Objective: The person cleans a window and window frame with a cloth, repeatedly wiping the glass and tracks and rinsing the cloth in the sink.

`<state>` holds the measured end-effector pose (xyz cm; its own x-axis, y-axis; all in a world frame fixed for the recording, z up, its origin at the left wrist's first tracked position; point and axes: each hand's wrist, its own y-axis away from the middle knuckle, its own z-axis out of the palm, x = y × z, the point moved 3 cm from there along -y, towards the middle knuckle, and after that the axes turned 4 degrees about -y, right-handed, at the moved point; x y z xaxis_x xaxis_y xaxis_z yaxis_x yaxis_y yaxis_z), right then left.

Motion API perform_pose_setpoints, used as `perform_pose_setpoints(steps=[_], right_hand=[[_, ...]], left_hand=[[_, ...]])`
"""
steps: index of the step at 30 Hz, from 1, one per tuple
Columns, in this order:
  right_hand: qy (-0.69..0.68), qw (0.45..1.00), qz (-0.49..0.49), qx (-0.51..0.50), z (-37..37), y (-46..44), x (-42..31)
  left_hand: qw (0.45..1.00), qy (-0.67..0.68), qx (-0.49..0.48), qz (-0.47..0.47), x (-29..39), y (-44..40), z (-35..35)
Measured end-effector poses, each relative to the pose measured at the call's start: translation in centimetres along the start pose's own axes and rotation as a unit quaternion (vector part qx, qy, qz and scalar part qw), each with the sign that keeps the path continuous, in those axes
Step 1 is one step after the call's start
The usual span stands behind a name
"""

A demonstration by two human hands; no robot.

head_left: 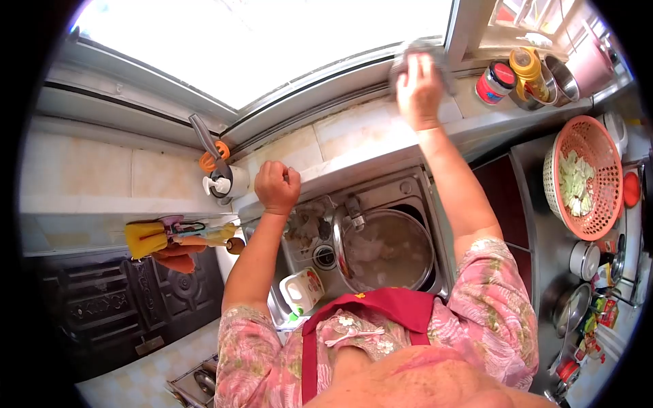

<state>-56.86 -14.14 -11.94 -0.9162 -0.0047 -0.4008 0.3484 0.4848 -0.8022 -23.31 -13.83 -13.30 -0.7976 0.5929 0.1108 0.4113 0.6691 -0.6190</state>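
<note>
My right hand (pixel 420 92) reaches far forward to the window frame, its fingers closed over a greyish cleaning cloth (pixel 442 71) pressed at the lower window corner. The cloth is blurred and partly covered by the hand. My left hand (pixel 277 187) is a fist at the front edge of the tiled sill (pixel 347 139). Its inside is hidden, so I cannot tell what it holds, if anything. Below both arms lies a steel sink with a large round basin (pixel 388 248) of cloudy water, contents unclear. A faucet (pixel 338 238) curves over the basin's left side.
A pump bottle (pixel 221 183) stands left on the sill. At the right end are a red-labelled jar (pixel 496 83) and a yellow-topped bottle (pixel 525 64). A pink colander (pixel 588 136) holds chopped greens. A white jug (pixel 301 291) sits beside the sink; gloves (pixel 146 238) hang left.
</note>
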Motion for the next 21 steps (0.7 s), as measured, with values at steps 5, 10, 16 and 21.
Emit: perform_pose_setpoints(steps=[5,10,16,21], right_hand=[[0.056,0.992,0.101,0.04,0.4,-0.5,0.3],[-0.011,0.999,0.052,0.006,1.0,1.1,-3.6],[0.033,0.982,0.171,-0.075,-0.8,-1.9,-0.3],[0.041,0.976,0.204,-0.061,0.3,-1.6,-1.6]], left_hand=[[1.0,-0.006,0.006,0.007,0.3,0.2,-0.2],[1.0,0.0,-0.004,0.003,0.0,0.0,0.2],[0.992,0.071,-0.043,-0.096,-0.6,-0.3,-0.3],[0.996,0.023,-0.012,0.083,3.1,-7.1,-1.6]])
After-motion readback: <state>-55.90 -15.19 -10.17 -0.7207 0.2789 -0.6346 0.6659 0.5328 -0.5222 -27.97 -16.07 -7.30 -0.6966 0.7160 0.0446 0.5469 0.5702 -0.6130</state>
